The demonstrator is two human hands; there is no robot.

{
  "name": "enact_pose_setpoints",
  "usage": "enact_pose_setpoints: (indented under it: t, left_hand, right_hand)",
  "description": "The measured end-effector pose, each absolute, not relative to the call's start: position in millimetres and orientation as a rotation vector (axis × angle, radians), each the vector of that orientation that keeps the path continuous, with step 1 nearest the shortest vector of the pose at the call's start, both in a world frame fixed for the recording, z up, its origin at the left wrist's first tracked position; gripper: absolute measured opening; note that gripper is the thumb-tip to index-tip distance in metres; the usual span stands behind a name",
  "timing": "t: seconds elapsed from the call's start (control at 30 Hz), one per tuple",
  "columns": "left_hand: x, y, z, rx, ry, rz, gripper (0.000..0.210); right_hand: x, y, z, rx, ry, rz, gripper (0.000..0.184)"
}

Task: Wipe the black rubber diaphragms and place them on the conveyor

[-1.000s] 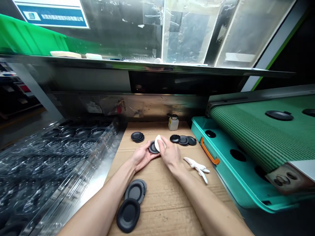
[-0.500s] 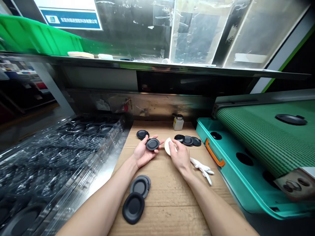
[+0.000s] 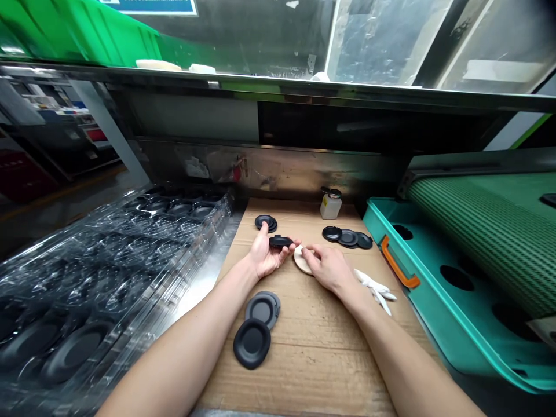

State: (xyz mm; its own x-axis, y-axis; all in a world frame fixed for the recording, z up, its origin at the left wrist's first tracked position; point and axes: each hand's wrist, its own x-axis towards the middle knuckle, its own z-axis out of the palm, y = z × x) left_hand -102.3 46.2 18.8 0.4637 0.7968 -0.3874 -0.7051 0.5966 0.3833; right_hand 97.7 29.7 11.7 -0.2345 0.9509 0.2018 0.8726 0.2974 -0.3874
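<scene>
My left hand [image 3: 267,253] grips a round black plastic part [image 3: 280,241], now seen edge-on. Close beside it, my right hand [image 3: 328,263] pinches a round cream-white pad [image 3: 301,260], held low over the cardboard [image 3: 313,324]. Whether the pad touches the black part I cannot tell. Behind my left hand lie a few black discs [image 3: 264,222]. Three overlapping black discs [image 3: 348,237] rest at the back right. Nearer me, a black disc [image 3: 252,343] leans over grey-black ones [image 3: 263,307]. A white glove [image 3: 377,288] lies right of my right wrist.
A small white bottle [image 3: 330,204] with a black top stands at the back. Clear plastic trays [image 3: 108,272] of black parts fill the left. On the right are a teal bin [image 3: 428,315] with an orange handle [image 3: 397,267] and a green conveyor belt [image 3: 482,214]. A metal shelf [image 3: 278,84] crosses above.
My left hand has tilted the black part from face-up to edge-on. My right hand has brought the white pad lower and turned it flatter. The camera view has shifted.
</scene>
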Motion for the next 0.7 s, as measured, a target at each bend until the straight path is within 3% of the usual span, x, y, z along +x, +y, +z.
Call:
enact_pose_setpoints:
  t: [0.17, 0.3, 0.37, 0.5, 0.7]
  left_hand:
    - [-99, 49, 14, 0.273, 0.687, 0.975, 0.057]
    - [-98, 51, 10, 0.472, 0.702, 0.942, 0.041]
    - [-98, 48, 12, 0.568, 0.648, 0.88, 0.038]
    - [-97, 41, 15, 0.719, 0.59, 0.822, 0.041]
    - [-81, 34, 13, 0.865, 0.891, 0.878, 0.058]
  right_hand:
    - [159, 32, 31, -1.86, -2.263, -0.021, 0.029]
    - [193, 22, 27, -1.952, -2.348, 0.135, 0.019]
    - [191, 17, 27, -1.852, -2.349, 0.27, 0.022]
    - [162, 17, 34, -1.566, -2.22, 0.56, 0.026]
    - [106, 25, 38, -1.247, -2.116, 0.452, 0.02]
